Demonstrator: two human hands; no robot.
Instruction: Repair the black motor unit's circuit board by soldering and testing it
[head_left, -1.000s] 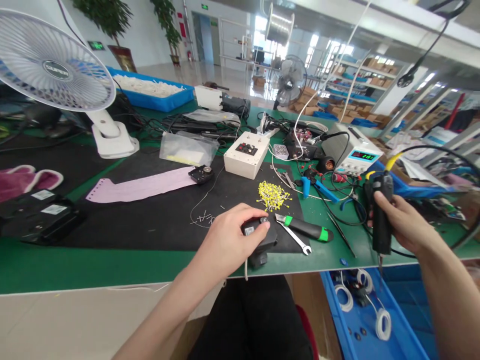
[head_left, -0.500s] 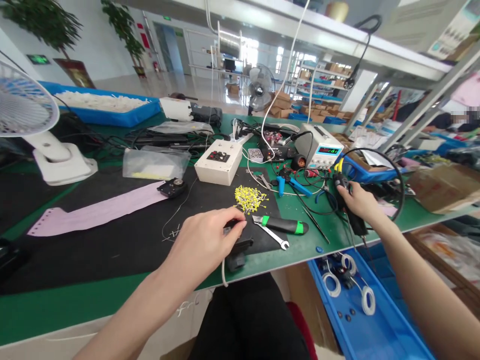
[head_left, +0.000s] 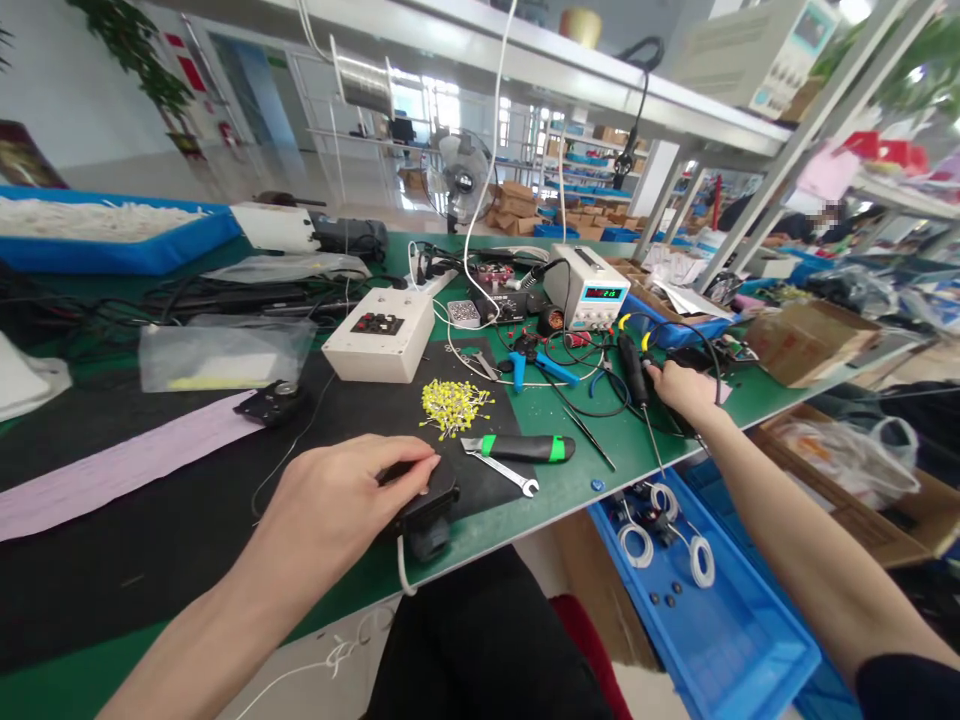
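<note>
My left hand [head_left: 341, 505] lies over a small black device [head_left: 424, 510] on the black mat near the bench's front edge, fingers curled onto its top. My right hand [head_left: 673, 388] reaches out to the right and is closed round the black handle of an electric screwdriver [head_left: 634, 372], which rests low over the green bench with its thin bit pointing toward me. A pile of small yellow components [head_left: 450, 403] lies between the hands, with a green-handled knife [head_left: 525, 447] and a small spanner [head_left: 502, 472] just in front of it.
A white control box [head_left: 379, 335], a power supply with a lit display [head_left: 589, 290], blue cutters [head_left: 536, 365] and tangled cables crowd the back. A blue bin [head_left: 720, 640] with white wire coils sits below the bench edge. A pink strip [head_left: 112, 465] lies at left.
My right hand has carried the screwdriver away from me and down toward the bench. The view has swung to the right. My left hand stays on the black device.
</note>
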